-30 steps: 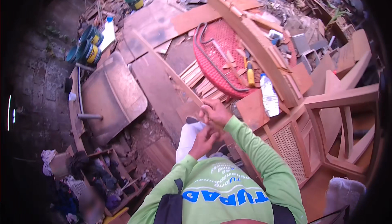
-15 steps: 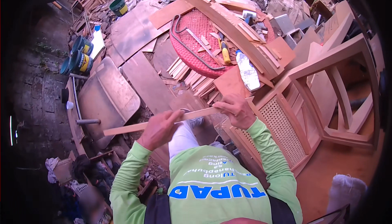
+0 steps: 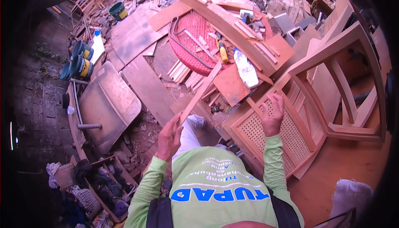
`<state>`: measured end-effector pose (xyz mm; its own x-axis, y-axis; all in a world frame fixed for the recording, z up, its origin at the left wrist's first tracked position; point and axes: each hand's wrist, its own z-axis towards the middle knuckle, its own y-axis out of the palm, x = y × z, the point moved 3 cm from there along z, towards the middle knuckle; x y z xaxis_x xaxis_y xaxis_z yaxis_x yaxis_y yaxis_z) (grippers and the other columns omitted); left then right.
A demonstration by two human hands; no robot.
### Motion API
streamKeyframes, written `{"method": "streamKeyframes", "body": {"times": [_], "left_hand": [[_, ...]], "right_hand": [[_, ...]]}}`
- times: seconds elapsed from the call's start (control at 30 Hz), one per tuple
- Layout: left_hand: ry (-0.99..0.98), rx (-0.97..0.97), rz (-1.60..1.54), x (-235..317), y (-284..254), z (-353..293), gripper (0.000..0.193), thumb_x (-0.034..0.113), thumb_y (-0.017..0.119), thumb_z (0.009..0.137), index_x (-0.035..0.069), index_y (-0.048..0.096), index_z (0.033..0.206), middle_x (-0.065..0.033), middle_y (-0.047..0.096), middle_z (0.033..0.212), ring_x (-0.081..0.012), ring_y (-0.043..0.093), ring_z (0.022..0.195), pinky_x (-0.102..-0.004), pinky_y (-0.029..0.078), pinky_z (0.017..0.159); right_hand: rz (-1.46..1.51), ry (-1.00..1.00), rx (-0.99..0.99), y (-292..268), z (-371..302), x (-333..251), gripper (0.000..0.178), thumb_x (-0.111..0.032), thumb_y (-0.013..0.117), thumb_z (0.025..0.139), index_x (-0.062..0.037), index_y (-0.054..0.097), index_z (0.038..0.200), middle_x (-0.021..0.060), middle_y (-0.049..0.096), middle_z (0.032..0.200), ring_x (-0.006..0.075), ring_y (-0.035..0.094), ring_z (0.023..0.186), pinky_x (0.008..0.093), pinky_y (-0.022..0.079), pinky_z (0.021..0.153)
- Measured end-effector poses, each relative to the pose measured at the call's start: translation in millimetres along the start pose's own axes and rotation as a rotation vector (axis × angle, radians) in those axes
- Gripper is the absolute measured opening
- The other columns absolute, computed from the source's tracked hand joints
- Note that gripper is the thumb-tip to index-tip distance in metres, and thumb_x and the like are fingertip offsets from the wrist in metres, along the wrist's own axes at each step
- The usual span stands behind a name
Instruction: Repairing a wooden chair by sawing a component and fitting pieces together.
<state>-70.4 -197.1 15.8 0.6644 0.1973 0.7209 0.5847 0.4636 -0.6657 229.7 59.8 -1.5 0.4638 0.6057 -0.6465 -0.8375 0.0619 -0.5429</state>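
Note:
My left hand (image 3: 169,138) is closed around the lower end of a thin wooden strip (image 3: 201,91). The strip slants up and away to the right, its far end in front of the red woven seat. My right hand (image 3: 273,115) is raised over a wooden chair's cane panel (image 3: 286,138), fingers apart and slightly bent, and nothing shows in its grip. A narrow wooden piece (image 3: 254,107) appears beside its thumb; whether they touch I cannot tell. The chair frame (image 3: 297,68) lies tilted on my right.
On the red woven seat (image 3: 189,47) are a bow-shaped saw (image 3: 174,40) and a yellow-handled tool (image 3: 223,53). Beside it lie a silvery packet (image 3: 246,70), loose slats (image 3: 183,73) and a long curved board (image 3: 232,24). Dark buckets (image 3: 81,66) and a folding-chair panel (image 3: 110,103) are at left.
My right hand has let go of the strip and moved right, over the cane panel. Held by my left hand alone, the strip has swung from nearly level to a steep slant.

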Motion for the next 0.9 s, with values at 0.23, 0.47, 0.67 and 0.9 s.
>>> {"method": "streamKeyframes", "body": {"times": [0.23, 0.47, 0.67, 0.9], "left_hand": [[0.038, 0.087, 0.026, -9.4, 29.7, -17.4, 0.032, 0.000, 0.060, 0.105, -0.001, 0.060, 0.137, -0.0196, 0.072, 0.101, -0.0276, 0.074, 0.087, -0.0372, 0.059, 0.076], [0.109, 0.039, -0.017, 20.0, 40.8, 6.9, 0.036, 0.002, 0.062, 0.106, -0.001, 0.063, 0.141, -0.0215, 0.073, 0.103, -0.0335, 0.075, 0.088, -0.0412, 0.059, 0.078], [0.141, -0.063, 0.058, 36.7, 54.0, 9.5, 0.037, 0.000, 0.057, 0.107, -0.002, 0.063, 0.144, -0.0216, 0.065, 0.117, -0.0354, 0.066, 0.101, -0.0436, 0.054, 0.087], [0.229, -0.275, 0.067, 37.1, 90.3, -2.2, 0.049, 0.001, 0.064, 0.106, 0.005, 0.060, 0.154, -0.0198, 0.067, 0.116, -0.0351, 0.066, 0.102, -0.0405, 0.054, 0.085]], "right_hand": [[-0.014, 0.297, 0.015, -24.4, -69.2, 114.0, 0.014, 0.004, 0.071, 0.097, 0.0014, 0.070, 0.110, 0.0126, 0.069, 0.094, 0.0249, 0.069, 0.077, 0.0384, 0.056, 0.071], [-0.172, 0.159, 0.146, -54.3, -80.7, 101.8, 0.028, 0.007, 0.069, 0.092, 0.0052, 0.072, 0.120, 0.0215, 0.067, 0.114, 0.0422, 0.067, 0.109, 0.0487, 0.056, 0.094], [-0.272, 0.152, 0.146, -47.0, -55.8, 93.2, 0.024, 0.005, 0.078, 0.083, -0.0007, 0.073, 0.106, 0.0142, 0.065, 0.105, 0.0363, 0.066, 0.103, 0.0460, 0.054, 0.091], [-0.289, 0.138, 0.042, -48.8, -87.4, 98.2, 0.031, 0.000, 0.084, 0.082, -0.0011, 0.073, 0.111, 0.0127, 0.063, 0.109, 0.0341, 0.065, 0.103, 0.0444, 0.056, 0.091]]}}
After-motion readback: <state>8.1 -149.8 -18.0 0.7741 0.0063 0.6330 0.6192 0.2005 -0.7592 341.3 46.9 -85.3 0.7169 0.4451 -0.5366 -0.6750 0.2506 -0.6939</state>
